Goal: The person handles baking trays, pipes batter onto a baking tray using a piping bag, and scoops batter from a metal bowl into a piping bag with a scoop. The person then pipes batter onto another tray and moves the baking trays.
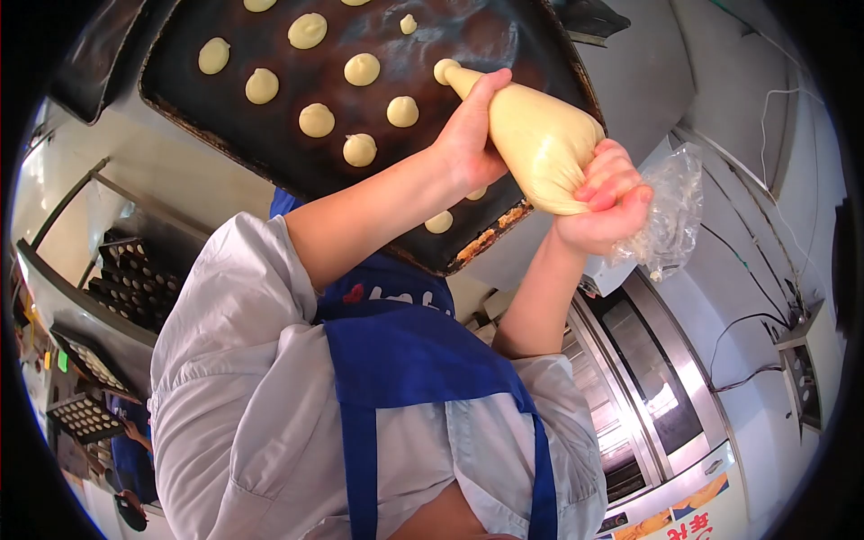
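Note:
A clear piping bag (549,144) full of pale yellow batter slants between my two hands, its tip down at a small mound of batter (445,71) on a dark baking tray (225,135). My left hand (477,130) is closed around the bag's narrow part near the tip, thumb on top. At the wide end, my right hand (607,198) grips the gathered plastic in a fist. The loose end of the bag (666,211) sticks out crumpled beyond it. Several round batter mounds (362,69) lie spaced over the tray, and my left forearm hides part of it.
Another dark tray (94,81) stands at the far left. Trays with round pieces (85,418) sit on the left, where another person (135,450) is partly visible. A steel-framed oven (648,369) is at the lower right. Cables (747,324) hang along the right wall.

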`<state>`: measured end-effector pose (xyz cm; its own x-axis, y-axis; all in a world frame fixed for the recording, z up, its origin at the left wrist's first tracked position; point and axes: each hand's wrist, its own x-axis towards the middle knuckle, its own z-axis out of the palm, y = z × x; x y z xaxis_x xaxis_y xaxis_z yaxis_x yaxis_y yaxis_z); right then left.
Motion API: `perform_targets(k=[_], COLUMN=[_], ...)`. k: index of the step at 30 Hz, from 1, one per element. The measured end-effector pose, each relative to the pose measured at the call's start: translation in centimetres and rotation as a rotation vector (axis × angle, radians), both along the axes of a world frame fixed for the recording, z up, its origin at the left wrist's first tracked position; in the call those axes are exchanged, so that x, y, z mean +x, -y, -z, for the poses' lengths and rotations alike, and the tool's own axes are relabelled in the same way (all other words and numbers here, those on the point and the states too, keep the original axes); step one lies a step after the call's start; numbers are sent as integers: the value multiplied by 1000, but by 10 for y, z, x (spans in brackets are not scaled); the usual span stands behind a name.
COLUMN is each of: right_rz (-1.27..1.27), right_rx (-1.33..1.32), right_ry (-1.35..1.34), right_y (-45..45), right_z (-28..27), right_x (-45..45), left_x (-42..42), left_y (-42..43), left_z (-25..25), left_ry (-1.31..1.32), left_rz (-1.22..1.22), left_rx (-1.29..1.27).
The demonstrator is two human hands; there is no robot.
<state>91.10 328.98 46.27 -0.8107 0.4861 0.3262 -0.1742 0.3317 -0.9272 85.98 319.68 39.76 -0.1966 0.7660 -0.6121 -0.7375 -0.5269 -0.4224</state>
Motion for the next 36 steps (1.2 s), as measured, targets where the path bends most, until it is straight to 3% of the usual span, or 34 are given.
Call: perform_targets(k=[5,7,11,15,28,30,34,36], right_rz=[8,136,16,-71,-102,5,-37,-139], right_rx=[-19,60,-15,-42,-8,-8,73,103], right_ry=[41,-71,-260,-239,-25,-110,-119,-359], right_y=[0,8,9,13,22,27,16,10], right_z=[-3,-5,-1,2,8,6,2,-4], right_x=[-5,-11,-15,-33,-59,-66,-58,-48], left_x=[-1,-8,-26,-40,-47,-51,-61,-54], left_y=[1,2,10,24,25,22,21,25], left_z=[-1,0,-15,-21,8,7,-13,-43], left_ry=[20,25,-21,-146,-69,-100,-100,-129], left_rz=[-6,-9,-1,-120,-140,-138,-157,-170], left_rx=[9,45,-43,-173,-32,-14,-123,-136])
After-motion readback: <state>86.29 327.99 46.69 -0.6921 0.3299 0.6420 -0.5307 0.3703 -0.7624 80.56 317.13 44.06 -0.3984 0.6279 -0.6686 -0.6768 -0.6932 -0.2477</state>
